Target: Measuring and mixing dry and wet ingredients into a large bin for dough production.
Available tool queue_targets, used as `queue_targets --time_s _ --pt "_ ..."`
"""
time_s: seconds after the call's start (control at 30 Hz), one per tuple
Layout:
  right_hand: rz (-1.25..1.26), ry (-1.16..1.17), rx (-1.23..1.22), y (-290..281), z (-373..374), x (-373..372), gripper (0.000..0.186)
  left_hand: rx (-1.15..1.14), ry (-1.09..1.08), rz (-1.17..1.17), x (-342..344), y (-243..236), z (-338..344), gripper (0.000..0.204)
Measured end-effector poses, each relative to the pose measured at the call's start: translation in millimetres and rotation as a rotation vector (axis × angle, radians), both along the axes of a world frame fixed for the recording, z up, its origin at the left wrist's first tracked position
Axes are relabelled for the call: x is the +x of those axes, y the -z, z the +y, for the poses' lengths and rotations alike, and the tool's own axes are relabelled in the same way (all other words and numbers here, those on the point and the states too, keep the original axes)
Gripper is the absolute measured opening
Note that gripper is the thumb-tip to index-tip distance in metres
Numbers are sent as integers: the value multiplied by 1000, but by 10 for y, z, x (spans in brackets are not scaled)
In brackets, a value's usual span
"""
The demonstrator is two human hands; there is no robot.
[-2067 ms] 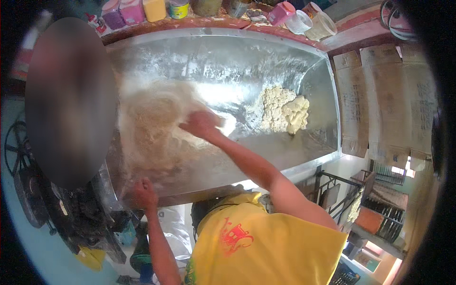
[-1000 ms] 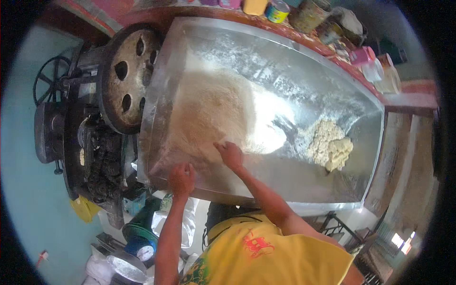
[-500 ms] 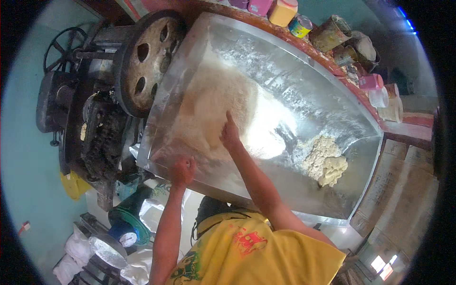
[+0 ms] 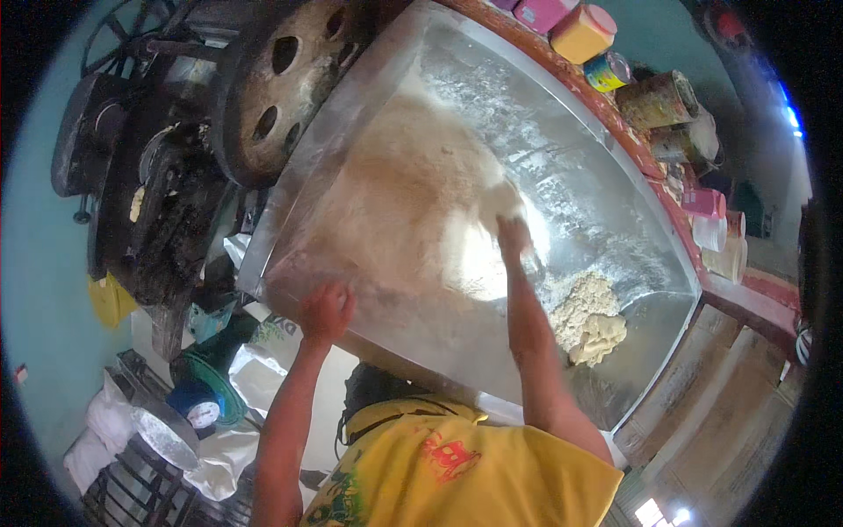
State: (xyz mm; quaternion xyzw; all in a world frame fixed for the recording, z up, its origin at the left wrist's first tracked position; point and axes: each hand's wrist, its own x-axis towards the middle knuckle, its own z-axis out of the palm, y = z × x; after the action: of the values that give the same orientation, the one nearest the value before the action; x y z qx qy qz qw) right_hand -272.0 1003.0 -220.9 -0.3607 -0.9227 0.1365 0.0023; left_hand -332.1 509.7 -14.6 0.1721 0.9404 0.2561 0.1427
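A wide metal-lined work table (image 4: pixel 606 400) with raised edges holds a broad, thin-topped heap of pale flour (image 4: pixel 408 189). My left hand (image 4: pixel 327 312) rests at the near left edge, its fingers loosely bent, the thumb apart and nothing held. Over the flour's right side is my right hand (image 4: pixel 514 235), arm stretched forward. Motion and flour dust smear its fingers, so their shape is hidden. Farther right lies a lump of dough (image 4: pixel 601 338) against a crumbly, wetter dough mass (image 4: pixel 580 303).
Left of the table stands a dark machine with a large holed wheel (image 4: pixel 290 79). Plastic jars (image 4: pixel 584 33), a small can (image 4: pixel 606 72) and grimy tins (image 4: pixel 659 98) line the far ledge. A dial scale (image 4: pixel 204 413) and pale sacks (image 4: pixel 219 465) sit below left; cardboard (image 4: pixel 711 386) lies right.
My right hand has swept rightward and slightly nearer across the flour. The flour has spread toward the right. My left hand has loosened from a curled shape, and the view has shifted.
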Motion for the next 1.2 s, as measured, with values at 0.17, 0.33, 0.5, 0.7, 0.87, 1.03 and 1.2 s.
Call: queue_targets --time_s 0.17,0.33,0.5,0.7,0.87,1.03,1.2 --pt "-59 -549 126 -1303 -1250 -1854 47 -206 -71 96 63 -149 -393 23" --pt "-211 -1108 243 -2001 -1724 -2546 33 -108 -82 117 31 -138 -410 24" --pt "-93 -1382 1031 -1367 -1625 -3331 33 -124 -47 172 35 -8 -328 25" --pt "-274 -1260 653 -823 -2177 -3129 44 -52 -56 191 -24 -44 -238 25" --pt "-211 -1442 706 -986 -2753 -2209 33 -25 -101 182 99 -77 -440 25" --pt "-80 -1217 355 -1634 -2564 -1199 24 -31 -92 148 82 -125 -416 28" --pt "-319 -405 -404 -2940 -2486 -673 47 -97 -67 66 34 -179 -442 30"
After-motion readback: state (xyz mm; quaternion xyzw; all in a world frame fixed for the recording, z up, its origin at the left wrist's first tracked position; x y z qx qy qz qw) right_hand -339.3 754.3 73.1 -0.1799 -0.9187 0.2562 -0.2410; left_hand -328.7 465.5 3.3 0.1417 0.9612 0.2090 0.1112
